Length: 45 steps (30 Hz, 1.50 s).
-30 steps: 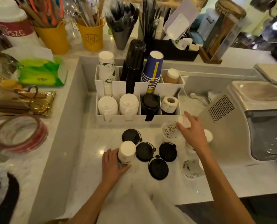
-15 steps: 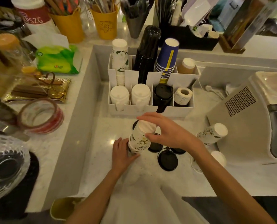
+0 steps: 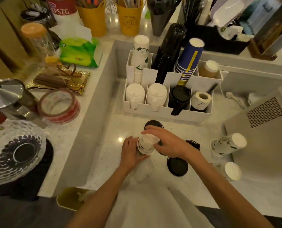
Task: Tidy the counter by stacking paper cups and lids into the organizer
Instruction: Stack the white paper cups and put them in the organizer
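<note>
Both hands busy in the middle of the pale marble worktop (image 3: 194, 186), just in front of the white plastic compartment organizer (image 3: 178, 113). Right hand (image 3: 170, 143) pinching an upside-down white paper cup with a leaf print (image 3: 146, 145) from above, fingers curled round its base end. Left hand (image 3: 130, 153) wrapped against the lower part on the left side, palm and fingers pressed to what looks like another cup underneath, mostly hidden so can't tell for sure. Held cup tilted a bit, rim pointing down.

Loose flat black plastic lids (image 3: 177, 166) lying on the worktop around the hands, one near the right wrist, another peeking out behind the fingers. Two more leaf-print paper cups off to the right: one lying on its side (image 3: 227, 144) right against the grey machine (image 3: 260, 137), the other (image 3: 232, 171) just below it.

Organizer already holding a stack of floral white cups (image 3: 140, 55) back left, a tall black cup stack (image 3: 168, 51), a leaning blue cup stack with a yellow stripe (image 3: 188, 60), white lids (image 3: 135, 94) in the front left slots, black lids (image 3: 179, 98) next to those.
</note>
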Motion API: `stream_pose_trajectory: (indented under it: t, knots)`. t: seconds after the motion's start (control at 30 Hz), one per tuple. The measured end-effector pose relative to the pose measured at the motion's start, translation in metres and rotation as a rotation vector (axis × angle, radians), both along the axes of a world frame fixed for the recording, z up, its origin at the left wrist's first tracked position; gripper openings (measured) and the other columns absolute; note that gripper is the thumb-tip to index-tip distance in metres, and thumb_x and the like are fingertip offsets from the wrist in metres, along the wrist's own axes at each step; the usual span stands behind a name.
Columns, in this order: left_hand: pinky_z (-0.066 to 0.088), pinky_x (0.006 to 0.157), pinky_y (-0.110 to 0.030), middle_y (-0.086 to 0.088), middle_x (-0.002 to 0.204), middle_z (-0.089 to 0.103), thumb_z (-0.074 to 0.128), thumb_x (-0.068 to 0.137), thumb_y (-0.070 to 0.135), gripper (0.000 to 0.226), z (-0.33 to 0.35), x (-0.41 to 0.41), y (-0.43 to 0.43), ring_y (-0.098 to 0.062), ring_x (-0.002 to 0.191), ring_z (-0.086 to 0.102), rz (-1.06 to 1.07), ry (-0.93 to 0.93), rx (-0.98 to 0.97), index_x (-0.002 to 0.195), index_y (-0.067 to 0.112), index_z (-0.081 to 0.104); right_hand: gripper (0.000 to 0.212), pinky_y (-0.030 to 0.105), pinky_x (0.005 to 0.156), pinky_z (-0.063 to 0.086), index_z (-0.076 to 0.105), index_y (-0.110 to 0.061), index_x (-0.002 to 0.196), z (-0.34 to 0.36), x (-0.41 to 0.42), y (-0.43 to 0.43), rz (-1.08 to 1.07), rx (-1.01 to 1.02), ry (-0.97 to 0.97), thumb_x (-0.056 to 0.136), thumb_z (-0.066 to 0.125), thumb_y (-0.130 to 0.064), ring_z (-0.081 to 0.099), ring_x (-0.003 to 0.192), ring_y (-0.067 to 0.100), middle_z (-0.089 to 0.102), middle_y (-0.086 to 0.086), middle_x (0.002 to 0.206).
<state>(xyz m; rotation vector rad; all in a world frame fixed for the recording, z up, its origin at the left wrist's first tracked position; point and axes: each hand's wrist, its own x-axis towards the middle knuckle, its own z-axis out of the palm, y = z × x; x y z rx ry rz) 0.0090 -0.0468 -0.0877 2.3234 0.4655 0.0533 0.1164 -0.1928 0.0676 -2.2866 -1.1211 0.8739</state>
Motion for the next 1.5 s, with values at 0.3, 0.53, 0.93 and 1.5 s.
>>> stream_pose_trajectory:
  t: [0.3,0.53,0.93,1.5]
  knots:
    - [0.029,0.115,-0.043,-0.009,0.134,0.057,0.071,0.073,0.06,0.086,-0.002,0.001,-0.002,-0.032,0.132,0.041,-0.061,0.022,0.149,0.138,0.009,0.047,0.056,0.038,0.11,0.04,0.045,-0.039,0.138,-0.011,-0.003,0.003,-0.09,0.013,-0.036,0.089,0.068,-0.024,0.034,0.139,0.02,0.029,-0.007,0.154]
    - [0.03,0.114,-0.043,-0.009,0.135,0.054,0.07,0.073,0.06,0.088,-0.005,0.002,-0.002,-0.033,0.133,0.039,-0.058,0.026,0.141,0.14,0.009,0.044,0.058,0.039,0.106,0.043,0.044,-0.04,0.139,-0.016,0.004,0.0,-0.07,0.031,0.01,0.091,0.065,-0.017,0.039,0.133,0.018,0.035,-0.008,0.148]
    - [0.031,0.114,-0.044,0.0,0.141,0.05,0.064,0.072,0.07,0.087,-0.007,0.005,-0.003,-0.024,0.137,0.031,-0.023,0.011,0.024,0.14,0.022,0.04,0.062,0.03,0.115,0.026,0.029,-0.043,0.148,-0.016,0.003,-0.017,-0.133,0.129,0.084,0.095,0.059,-0.03,0.022,0.144,0.01,0.025,-0.012,0.158]
    - [0.035,0.112,-0.058,-0.003,0.139,0.052,0.062,0.062,0.078,0.089,-0.026,0.018,-0.021,-0.027,0.132,0.041,-0.225,0.019,0.003,0.135,0.03,0.041,0.065,0.047,0.106,0.04,0.046,-0.015,0.141,-0.004,0.073,-0.215,-1.045,-0.319,-0.246,0.085,0.069,-0.04,0.047,0.127,0.033,0.051,0.015,0.14]
